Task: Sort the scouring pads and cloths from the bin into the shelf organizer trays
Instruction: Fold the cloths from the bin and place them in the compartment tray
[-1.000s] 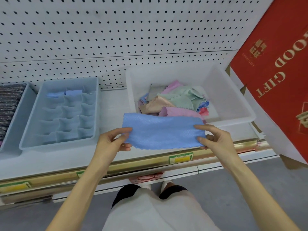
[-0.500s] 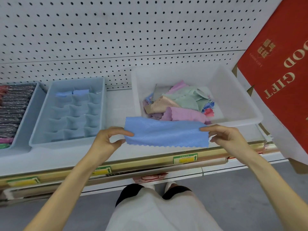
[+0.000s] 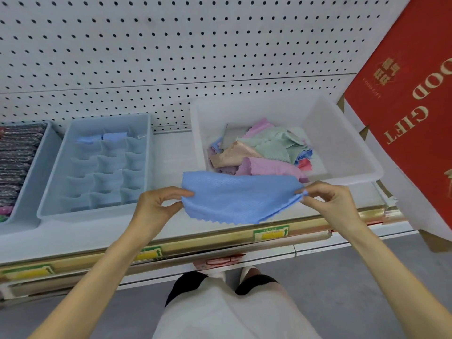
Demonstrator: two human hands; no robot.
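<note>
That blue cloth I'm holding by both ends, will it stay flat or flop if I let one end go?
Probably floppy: the blue cloth sags between the left hand and right hand, its lower edge drooping. Likely very light, since fingertip pinches carry it. It should fold easily, like the crumpled cloths in the bin.

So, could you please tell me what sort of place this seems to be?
Probably a shop or stockroom shelf: a white pegboard back panel, green-and-yellow label tags on the shelf's front rail, and red GOOD GIFT packaging beside the bin.
</note>
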